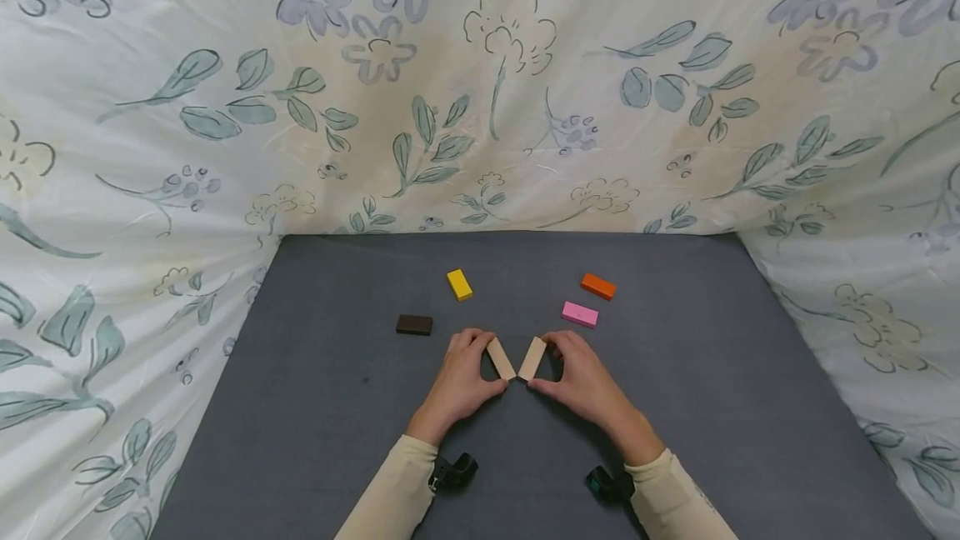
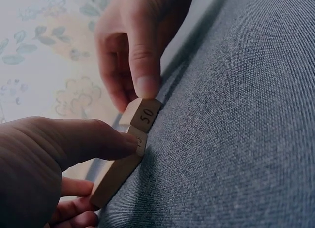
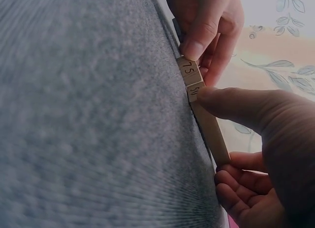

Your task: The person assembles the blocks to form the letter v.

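Two plain wooden blocks lie on the grey cloth in a V, their near ends meeting or almost meeting. My left hand [image 1: 459,380] pinches the left block [image 1: 501,359] lengthwise, thumb at the near end and fingers at the far end. The right block [image 1: 532,358] is gripped the same way by my right hand [image 1: 587,380]. In the left wrist view the right block's end [image 2: 146,114] reads 50. The left block's end [image 3: 188,70] reads 75 in the right wrist view. My thumbs partly cover the end faces.
Beyond the hands, a dark brown block [image 1: 414,324] and a yellow block [image 1: 460,284] lie to the left. A pink block [image 1: 580,314] and an orange block [image 1: 598,286] lie to the right. Flowered fabric [image 1: 510,148] rises behind the grey cloth [image 1: 322,407] and along both sides.
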Available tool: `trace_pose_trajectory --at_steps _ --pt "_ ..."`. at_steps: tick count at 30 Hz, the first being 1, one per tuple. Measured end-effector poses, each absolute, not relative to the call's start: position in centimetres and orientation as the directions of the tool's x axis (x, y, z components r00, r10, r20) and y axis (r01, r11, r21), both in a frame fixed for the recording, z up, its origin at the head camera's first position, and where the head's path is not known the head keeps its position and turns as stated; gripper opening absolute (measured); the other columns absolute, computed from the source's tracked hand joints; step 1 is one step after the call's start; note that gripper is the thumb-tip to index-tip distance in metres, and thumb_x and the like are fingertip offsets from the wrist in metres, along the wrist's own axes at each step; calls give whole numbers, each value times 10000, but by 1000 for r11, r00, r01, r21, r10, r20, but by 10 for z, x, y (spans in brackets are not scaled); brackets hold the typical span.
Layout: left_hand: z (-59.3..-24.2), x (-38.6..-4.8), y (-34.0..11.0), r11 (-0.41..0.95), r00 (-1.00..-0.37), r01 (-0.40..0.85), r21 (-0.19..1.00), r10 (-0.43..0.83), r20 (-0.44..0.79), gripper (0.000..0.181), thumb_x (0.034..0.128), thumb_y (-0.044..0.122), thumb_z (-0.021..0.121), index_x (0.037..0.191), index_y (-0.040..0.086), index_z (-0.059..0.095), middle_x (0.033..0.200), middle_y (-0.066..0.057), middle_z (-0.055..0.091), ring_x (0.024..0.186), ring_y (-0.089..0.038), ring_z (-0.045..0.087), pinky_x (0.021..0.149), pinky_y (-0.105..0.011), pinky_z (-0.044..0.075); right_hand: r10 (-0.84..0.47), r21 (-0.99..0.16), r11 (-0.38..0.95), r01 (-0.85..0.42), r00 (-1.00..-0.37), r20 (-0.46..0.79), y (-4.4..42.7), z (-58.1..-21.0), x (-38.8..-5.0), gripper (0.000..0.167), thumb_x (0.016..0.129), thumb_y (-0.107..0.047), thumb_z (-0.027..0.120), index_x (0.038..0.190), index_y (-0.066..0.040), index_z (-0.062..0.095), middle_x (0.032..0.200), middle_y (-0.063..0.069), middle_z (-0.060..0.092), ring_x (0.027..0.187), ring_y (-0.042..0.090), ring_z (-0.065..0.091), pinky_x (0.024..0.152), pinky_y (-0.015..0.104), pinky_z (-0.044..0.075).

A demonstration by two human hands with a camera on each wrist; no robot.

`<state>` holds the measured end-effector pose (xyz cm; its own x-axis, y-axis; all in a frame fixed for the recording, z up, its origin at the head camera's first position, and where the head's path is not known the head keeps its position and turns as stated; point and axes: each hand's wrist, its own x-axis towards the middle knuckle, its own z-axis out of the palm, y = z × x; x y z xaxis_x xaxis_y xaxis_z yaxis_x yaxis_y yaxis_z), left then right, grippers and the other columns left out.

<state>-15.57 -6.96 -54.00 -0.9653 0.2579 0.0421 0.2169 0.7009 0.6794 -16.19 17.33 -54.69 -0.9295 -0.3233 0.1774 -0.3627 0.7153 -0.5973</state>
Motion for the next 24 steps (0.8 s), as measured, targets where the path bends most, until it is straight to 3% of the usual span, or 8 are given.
trace_pose_trajectory --at_steps 24 --pt "-540 -156 -69 703 -967 209 680 251 37 763 882 231 932 1531 28 587 1466 -150 538 1337 -338 483 1092 -524 497 -332 -585 718 -377 -924 189 173 -548 -159 746 810 -304 997 1391 5 644 1277 116 649 1096 266 610 989 504 547"
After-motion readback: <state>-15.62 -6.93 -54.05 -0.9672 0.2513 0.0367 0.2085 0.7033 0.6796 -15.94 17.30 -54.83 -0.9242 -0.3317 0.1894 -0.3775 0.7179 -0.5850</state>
